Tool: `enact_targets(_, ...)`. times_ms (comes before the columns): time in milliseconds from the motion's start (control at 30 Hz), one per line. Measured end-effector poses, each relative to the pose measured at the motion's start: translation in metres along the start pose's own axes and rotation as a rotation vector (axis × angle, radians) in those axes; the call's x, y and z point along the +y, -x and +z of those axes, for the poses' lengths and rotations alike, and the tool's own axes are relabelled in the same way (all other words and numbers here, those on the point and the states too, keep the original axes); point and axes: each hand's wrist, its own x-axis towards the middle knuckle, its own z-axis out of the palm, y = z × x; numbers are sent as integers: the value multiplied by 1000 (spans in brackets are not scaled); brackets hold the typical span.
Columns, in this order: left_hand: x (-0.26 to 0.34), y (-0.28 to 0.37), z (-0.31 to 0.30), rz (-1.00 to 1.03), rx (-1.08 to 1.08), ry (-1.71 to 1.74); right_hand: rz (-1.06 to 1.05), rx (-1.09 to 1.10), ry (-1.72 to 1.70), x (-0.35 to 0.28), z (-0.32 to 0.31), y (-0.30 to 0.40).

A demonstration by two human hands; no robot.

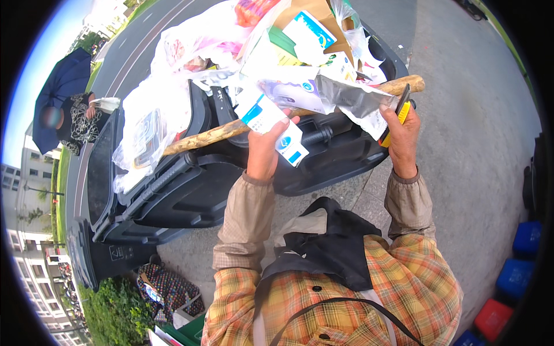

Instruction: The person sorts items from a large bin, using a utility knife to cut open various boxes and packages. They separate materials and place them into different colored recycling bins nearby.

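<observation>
My left hand [262, 149] grips a flattened white and blue carton [264, 114] between thumb and fingers. The carton is tilted over the front of a black wheeled bin. In my right hand [404, 138] is a yellow and black object [402, 117] that looks like a brush with yellow bristles. The thumb of that hand also presses the corner of a silver foil pouch [357, 97]. Beneath both items runs a peeled wooden stick [212, 134], lying across the bins. A white and purple box [294, 93] rests between my hands, partly covered by the pouch.
Black bins [190, 190] hold heaped white plastic bags [190, 39], a brown cardboard box [285, 17] and a clear food container [149, 129]. A person [82, 114] under a dark umbrella [62, 95] is at left. Blue bins [515, 277] and a red bin [493, 320] line the lower right.
</observation>
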Motion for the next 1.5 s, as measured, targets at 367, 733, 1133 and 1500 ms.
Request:
enact_targets(367,67,-30,47,740,-449,-1566,-235,475,18,5,-67,-76)
enact_targets(733,78,-45,33,898,-412,-1649,-370,49,689,45,-30,-91)
enact_targets(1133,104,-49,-9,286,191,66,-53,-87,189,18,26,-29)
enact_targets(1500,54,32,-33,50,127,567,-129,-460,129,-12,68,15)
